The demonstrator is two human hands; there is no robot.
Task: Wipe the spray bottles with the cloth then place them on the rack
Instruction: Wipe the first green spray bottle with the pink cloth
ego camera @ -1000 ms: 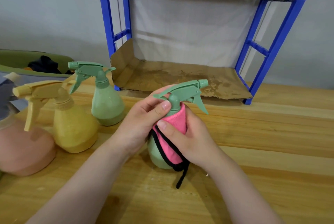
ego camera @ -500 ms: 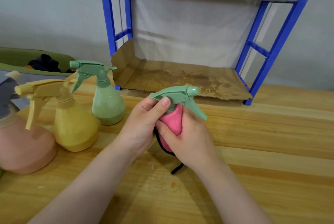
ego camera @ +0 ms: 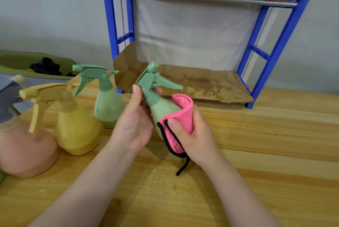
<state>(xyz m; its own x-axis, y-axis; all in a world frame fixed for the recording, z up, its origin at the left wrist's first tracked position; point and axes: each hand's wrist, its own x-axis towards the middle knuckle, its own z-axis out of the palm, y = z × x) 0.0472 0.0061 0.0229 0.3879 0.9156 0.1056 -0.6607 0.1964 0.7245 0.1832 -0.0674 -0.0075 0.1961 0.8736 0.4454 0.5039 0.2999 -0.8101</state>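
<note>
Spray bottle [ego camera: 161, 109] over wooden table [ego camera: 256, 153], grey wall [ego camera: 45, 6]

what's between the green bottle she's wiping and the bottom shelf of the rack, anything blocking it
Nothing visible. The green bottle is held tilted in the left hand with the pink cloth wrapped round it by the right hand. The cardboard-lined bottom shelf lies right behind it, and the other bottles stand off to the left.

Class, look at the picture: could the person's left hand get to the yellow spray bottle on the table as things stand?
Probably not right away. The yellow bottle stands close by with nothing between, but the left hand is busy gripping the neck of the green bottle being wiped.
</note>
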